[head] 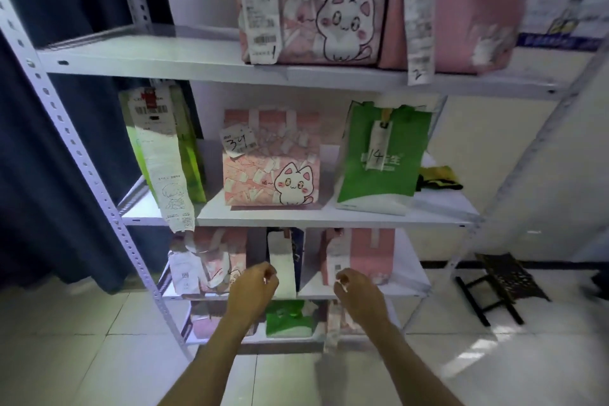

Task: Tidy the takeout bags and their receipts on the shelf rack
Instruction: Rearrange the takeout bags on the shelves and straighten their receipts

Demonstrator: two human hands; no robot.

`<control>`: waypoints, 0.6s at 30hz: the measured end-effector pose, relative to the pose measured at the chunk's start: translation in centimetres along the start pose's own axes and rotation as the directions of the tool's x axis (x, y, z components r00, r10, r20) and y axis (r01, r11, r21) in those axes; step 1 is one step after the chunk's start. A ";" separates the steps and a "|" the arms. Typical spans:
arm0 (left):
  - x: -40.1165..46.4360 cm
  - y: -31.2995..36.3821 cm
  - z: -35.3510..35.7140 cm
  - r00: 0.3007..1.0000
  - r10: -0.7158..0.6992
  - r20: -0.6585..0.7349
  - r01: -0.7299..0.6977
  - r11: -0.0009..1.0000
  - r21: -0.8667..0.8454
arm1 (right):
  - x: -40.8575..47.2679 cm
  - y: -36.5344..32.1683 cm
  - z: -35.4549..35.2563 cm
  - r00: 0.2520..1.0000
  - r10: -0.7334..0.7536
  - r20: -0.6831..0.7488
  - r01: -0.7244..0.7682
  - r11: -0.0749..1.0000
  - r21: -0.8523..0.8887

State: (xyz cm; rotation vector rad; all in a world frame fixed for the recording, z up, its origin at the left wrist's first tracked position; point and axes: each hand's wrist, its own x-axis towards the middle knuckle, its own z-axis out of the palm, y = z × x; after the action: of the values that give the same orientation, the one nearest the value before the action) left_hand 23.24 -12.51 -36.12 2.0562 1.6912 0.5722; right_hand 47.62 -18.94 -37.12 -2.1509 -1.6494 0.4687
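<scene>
**Both hands reaching in at the third shelf of the takeout rack**

The left hand (255, 287) is hovering in front of the white shelf rack (296, 74), fingers curled loosely inward, its fingertips just beside the lower edge of a long white receipt (282, 269) that is hanging down from a dark bag (296, 247) directly ahead of it. Whether the fingers are actually pinching the paper cannot be told. The right hand (357, 290) is sitting level with the left and well apart from it, fingers likewise curled, with nothing visibly in its grasp; a pink bag (372, 254) with its own receipt is standing just beyond its knuckles.

To the left of the left hand, a pink cat-print bag (211, 260) is leaning with a crumpled receipt (184, 273) dangling in front. Below both wrists, a green bag (288, 318) is sitting on the lowest shelf.

Above the hands, one shelf up, a pink cat bag marked 34 (272, 161) is standing between a green bag marked 14 (382, 155) on the right and a light green bag (188, 142) on the left, whose long receipt (166, 161) is trailing over the shelf edge. Higher still, two large pink bags (316, 3) are carrying long receipts, one drooping past the shelf lip.
</scene>
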 end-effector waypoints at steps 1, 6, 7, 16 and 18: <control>-0.6 1.6 0.2 1.000 0.000 -0.012 -0.001 1.000 -0.023 | -0.5 1.1 -1.2 1.000 -0.003 -0.008 0.003 1.000 0.019; -2.6 8.0 0.8 0.998 -0.021 -0.058 0.014 0.992 -0.126 | -2.9 6.2 -5.4 0.997 -0.059 -0.052 0.062 0.997 0.046; -2.9 9.1 0.8 0.998 -0.018 -0.064 0.009 0.989 -0.146 | -3.3 6.7 -6.2 0.997 -0.054 -0.059 0.058 0.996 0.072; -0.6 15.1 0.0 0.995 -0.025 -0.092 0.004 0.976 -0.218 | -0.9 8.6 -11.1 0.992 -0.019 -0.126 0.051 0.966 0.253; 1.0 15.8 0.0 0.994 -0.018 -0.105 -0.008 0.970 -0.244 | 0.8 8.6 -12.0 0.990 -0.012 -0.143 0.052 0.959 0.279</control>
State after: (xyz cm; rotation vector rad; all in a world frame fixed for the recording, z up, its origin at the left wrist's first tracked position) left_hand 36.27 -14.28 -27.31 1.8754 1.5934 0.8564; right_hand 60.86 -21.36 -30.92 -1.9002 -1.4427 0.4982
